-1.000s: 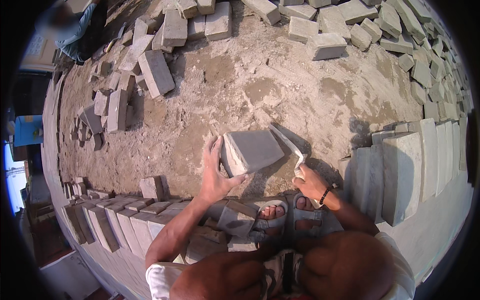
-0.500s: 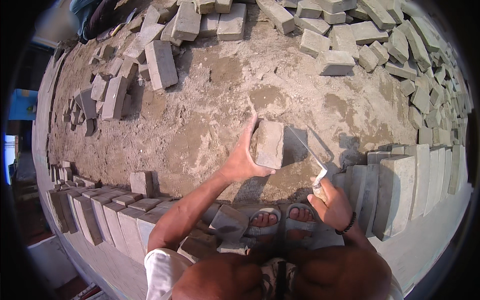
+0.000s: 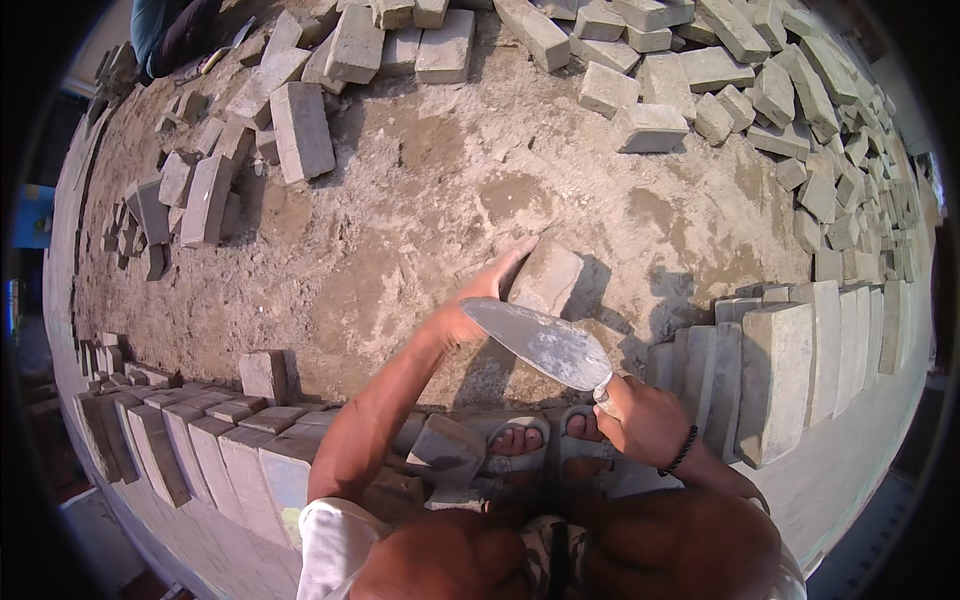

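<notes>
My left hand (image 3: 474,306) is wrapped round the left side of a grey brick (image 3: 547,276), holding it above the sandy ground in front of my feet. The brick is tilted, and the trowel partly covers its near end. In my right hand (image 3: 645,424) is a pointing trowel (image 3: 540,343), gripped by its handle. Its flat, mortar-smeared blade points left, toward my left wrist, and hides part of that hand. Whether the blade touches the brick I cannot tell.
Rows of bricks on edge flank my sandalled feet, a left row (image 3: 220,445) and a right row (image 3: 775,385). A large brick pile (image 3: 800,110) lies at the far right, with loose bricks (image 3: 302,130) far left. Another person's leg (image 3: 180,35) shows at the top left.
The trowel has turned from edge-on, pointing up beside the brick, to blade-flat pointing left over its near end. The brick has tilted in my left hand.
</notes>
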`<state>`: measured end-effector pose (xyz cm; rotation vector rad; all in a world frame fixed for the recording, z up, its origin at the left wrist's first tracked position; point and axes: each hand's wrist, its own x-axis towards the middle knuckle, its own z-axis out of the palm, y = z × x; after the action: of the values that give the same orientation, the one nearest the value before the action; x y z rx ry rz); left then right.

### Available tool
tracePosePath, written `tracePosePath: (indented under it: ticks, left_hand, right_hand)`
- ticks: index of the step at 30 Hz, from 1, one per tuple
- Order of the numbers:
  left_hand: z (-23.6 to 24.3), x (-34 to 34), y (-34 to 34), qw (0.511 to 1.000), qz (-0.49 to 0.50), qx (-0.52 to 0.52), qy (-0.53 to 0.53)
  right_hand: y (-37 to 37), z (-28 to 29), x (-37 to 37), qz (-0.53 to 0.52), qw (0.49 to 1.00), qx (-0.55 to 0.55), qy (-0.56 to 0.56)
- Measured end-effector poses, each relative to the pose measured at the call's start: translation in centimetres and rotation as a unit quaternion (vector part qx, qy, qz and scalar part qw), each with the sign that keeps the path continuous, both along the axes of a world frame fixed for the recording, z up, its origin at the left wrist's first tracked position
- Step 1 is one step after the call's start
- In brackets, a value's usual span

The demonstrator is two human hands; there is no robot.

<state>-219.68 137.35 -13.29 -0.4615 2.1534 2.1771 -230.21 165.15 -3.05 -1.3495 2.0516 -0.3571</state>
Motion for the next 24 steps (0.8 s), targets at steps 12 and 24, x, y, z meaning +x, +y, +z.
tracePosePath:
  ticks: [12, 24]
  left_hand:
    - [0.5, -0.5, -1.4, 1.000, -0.024, 0.014, -0.014]
    - [0.7, -0.4, -1.9, 0.996, -0.034, 0.075, -0.041]
  right_hand:
    - [-1.8, 1.7, 0.4, -0.057, 0.998, 0.015, -0.036]
    - [-2.4, 0.8, -0.6, -0.066, 0.998, 0.008, -0.002]
